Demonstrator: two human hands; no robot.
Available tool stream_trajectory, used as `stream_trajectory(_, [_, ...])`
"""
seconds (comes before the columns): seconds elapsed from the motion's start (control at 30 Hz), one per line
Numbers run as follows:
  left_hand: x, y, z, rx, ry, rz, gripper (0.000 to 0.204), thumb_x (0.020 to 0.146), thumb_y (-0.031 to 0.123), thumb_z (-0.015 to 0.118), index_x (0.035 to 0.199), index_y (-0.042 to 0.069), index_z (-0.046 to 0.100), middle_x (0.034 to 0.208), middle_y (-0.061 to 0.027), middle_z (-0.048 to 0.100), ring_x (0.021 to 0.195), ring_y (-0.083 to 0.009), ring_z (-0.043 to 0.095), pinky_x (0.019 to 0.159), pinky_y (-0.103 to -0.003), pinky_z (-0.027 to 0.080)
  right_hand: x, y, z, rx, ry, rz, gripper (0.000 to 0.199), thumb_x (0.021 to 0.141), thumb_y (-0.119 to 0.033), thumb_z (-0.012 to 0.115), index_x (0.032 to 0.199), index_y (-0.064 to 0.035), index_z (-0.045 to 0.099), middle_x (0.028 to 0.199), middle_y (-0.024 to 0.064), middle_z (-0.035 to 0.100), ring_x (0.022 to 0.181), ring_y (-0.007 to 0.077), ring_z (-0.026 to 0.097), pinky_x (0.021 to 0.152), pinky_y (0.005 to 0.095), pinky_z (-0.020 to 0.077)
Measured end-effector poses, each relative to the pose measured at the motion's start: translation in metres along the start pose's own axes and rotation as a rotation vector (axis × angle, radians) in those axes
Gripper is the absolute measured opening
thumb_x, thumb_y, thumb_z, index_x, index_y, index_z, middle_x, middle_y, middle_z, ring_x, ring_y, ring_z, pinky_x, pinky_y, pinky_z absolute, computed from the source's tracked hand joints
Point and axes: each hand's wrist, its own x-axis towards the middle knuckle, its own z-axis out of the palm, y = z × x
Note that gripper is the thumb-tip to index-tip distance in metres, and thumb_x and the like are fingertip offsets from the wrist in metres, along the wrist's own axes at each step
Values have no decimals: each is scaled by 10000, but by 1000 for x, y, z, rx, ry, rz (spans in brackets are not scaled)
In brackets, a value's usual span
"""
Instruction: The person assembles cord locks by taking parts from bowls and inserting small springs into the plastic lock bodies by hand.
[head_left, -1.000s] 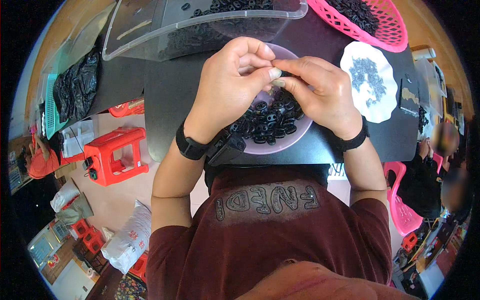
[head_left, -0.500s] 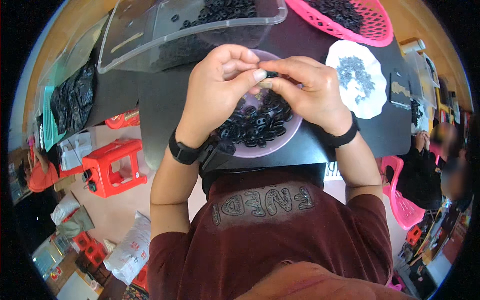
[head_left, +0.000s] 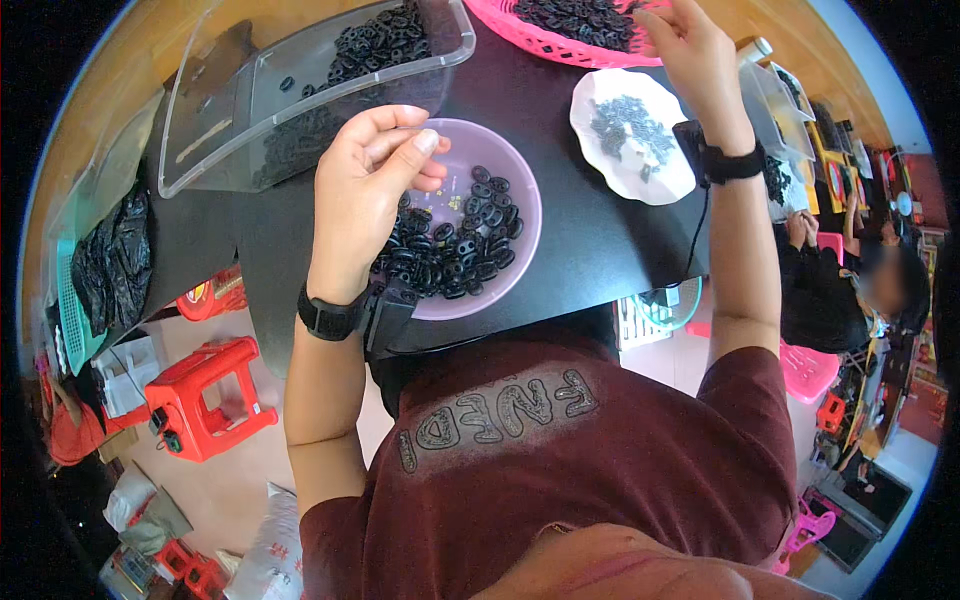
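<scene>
My left hand (head_left: 365, 180) is closed above the purple bowl (head_left: 531, 205), its thumb pressed to the index finger; whatever lies in the pinch is too small to make out. Inside the bowl lie many small glossy black oval pieces with two holes (head_left: 460, 260). At the far right my right hand (head_left: 692, 50) reaches over the rim of the pink basket (head_left: 600, 56), fingertips pinched at its edge. That basket holds a heap of small black parts (head_left: 580, 22). What the right fingertips grip, if anything, cannot be made out.
A clear plastic bin (head_left: 320, 100) with more black pieces stands at the far left. Right of the bowl is a white scalloped dish (head_left: 670, 185) of tiny grey parts. A black plastic bag (head_left: 112, 260) and red stool (head_left: 210, 400) are left. Another person (head_left: 825, 290) sits right.
My right hand has left the left hand and moved far right to the pink basket. The left hand stays pinched above the bowl. The whole view has shifted and turned a little.
</scene>
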Motion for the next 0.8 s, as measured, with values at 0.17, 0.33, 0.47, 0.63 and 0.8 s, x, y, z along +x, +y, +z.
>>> stream_trajectory(0.17, [4,-3,1,34,-20,-11,241,906,76,614,1110,-34,550,941,-148,679,734,-150,648,669,-254,533,-8,33,-27,-394,180,-157,271,868,-185,686,1081,-18,668,768,39,673,655,61,596,598,210,473])
stream_trajectory(0.33, [2,-3,0,45,-34,-21,229,908,85,614,1103,-24,561,938,-138,681,734,-139,645,670,-247,530,-45,38,-37,-441,-213,-235,130,823,-146,629,872,-37,678,733,142,650,655,250,668,594,324,511])
stream_trajectory(0.47, [2,-3,2,65,-58,-29,213,909,92,616,1086,-19,573,935,-131,682,736,-132,643,672,-246,530,-56,48,-24,-607,-525,-361,126,761,-111,554,750,-16,635,740,174,628,716,356,623,670,431,507])
stream_trajectory(0.63, [3,-4,-1,77,-59,-18,214,907,94,620,1083,-19,575,932,-127,681,737,-130,643,665,-242,530,-51,60,-14,-769,-671,-348,145,751,-108,563,805,-16,661,794,167,643,750,349,627,693,423,508])
stream_trajectory(0.8, [4,-8,-2,91,-80,9,191,900,98,631,1051,-13,592,929,-100,680,737,-124,645,655,-232,525,-40,64,-10,-838,-692,-316,123,710,-115,547,699,-18,624,719,181,630,705,371,614,664,450,496])
